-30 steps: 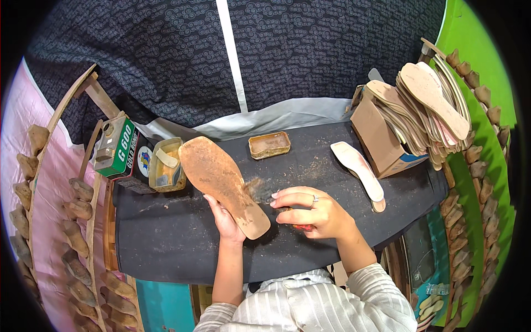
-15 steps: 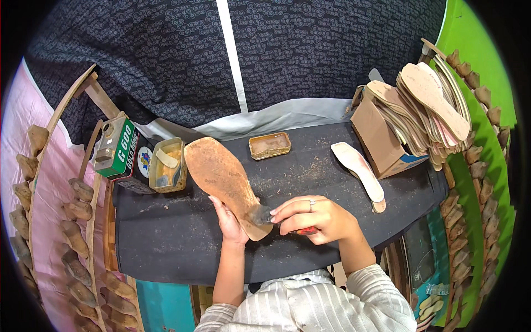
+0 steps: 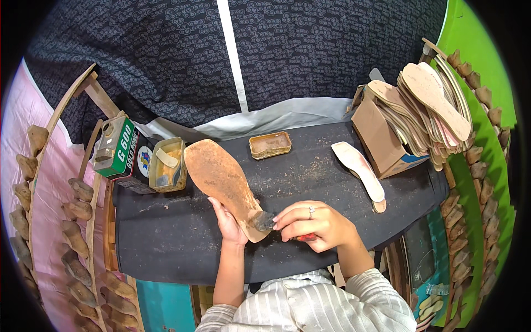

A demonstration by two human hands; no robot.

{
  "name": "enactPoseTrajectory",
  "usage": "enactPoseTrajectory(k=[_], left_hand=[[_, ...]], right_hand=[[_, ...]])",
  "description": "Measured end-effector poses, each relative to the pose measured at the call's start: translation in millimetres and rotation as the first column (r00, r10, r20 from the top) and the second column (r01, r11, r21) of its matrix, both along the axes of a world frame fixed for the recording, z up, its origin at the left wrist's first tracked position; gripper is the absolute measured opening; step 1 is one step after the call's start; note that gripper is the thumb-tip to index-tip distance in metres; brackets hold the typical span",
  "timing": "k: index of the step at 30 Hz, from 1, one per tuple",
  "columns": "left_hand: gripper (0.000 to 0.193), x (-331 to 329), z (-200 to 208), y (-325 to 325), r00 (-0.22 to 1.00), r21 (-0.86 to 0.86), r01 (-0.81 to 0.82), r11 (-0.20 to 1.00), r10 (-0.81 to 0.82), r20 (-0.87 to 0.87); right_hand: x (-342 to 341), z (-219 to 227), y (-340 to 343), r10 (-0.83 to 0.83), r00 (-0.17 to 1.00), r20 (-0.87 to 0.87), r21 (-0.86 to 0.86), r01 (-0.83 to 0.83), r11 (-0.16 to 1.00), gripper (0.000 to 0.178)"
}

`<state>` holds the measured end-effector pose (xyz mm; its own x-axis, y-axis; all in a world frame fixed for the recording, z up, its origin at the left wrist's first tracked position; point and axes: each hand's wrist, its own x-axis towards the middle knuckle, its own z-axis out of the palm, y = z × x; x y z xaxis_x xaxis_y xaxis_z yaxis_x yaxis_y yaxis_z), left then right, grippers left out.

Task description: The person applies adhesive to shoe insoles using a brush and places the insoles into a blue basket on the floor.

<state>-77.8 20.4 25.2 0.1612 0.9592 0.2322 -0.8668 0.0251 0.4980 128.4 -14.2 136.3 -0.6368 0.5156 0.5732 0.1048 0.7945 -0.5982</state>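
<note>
My left hand (image 3: pixel 229 226) grips a large brown shoe sole (image 3: pixel 218 172) by its side near the heel, its broad toe end pointing up and to the left. With bent fingers, my right hand (image 3: pixel 321 224) holds a small brush (image 3: pixel 263 221) that has a dark, bristly head and a red part showing beneath the fingers. The dark head touches the sole at the heel end. The part of the brush inside my palm is hidden.
To the left stand a green-and-black metal can (image 3: pixel 119 149) and a tub of yellowish paste (image 3: pixel 167 166). A shallow tray (image 3: pixel 270 145) lies at mid-table. To the right are pale insoles (image 3: pixel 362 174) and a cardboard box (image 3: pixel 381 135) stacked with more. Racks of shoe lasts (image 3: pixel 77 232) flank the table.
My right hand and the brush have shifted slightly down and right along the heel of the sole. The sole has barely moved in my left hand.
</note>
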Motion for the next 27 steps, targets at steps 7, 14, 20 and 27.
enactPoseTrajectory(k=[7,14,20,27], left_hand=[[0.064,15.2,22.0,-2.8,0.978,-0.274,-0.201,0.94,0.208,-0.002],[0.061,-13.6,-6.1,10.1,0.992,0.155,0.109,0.982,-0.116,0.041],[0.066,9.4,22.9,-2.0,0.975,-0.266,-0.22,0.938,0.219,-0.034],[0.065,-15.3,-11.2,9.8,0.998,0.139,0.057,0.989,-0.06,0.018]], right_hand=[[-6.2,-9.6,11.9,-0.147,0.986,-0.075,0.149,0.157,0.976,0.036],[-2.1,-5.5,4.2,-0.023,0.999,0.028,0.009,0.023,1.0,0.024],[-6.1,-7.7,13.7,-0.142,0.989,-0.047,0.138,0.147,0.979,0.021],[-5.6,-4.9,9.5,0.046,0.996,0.072,0.039,-0.049,0.998,0.02]])
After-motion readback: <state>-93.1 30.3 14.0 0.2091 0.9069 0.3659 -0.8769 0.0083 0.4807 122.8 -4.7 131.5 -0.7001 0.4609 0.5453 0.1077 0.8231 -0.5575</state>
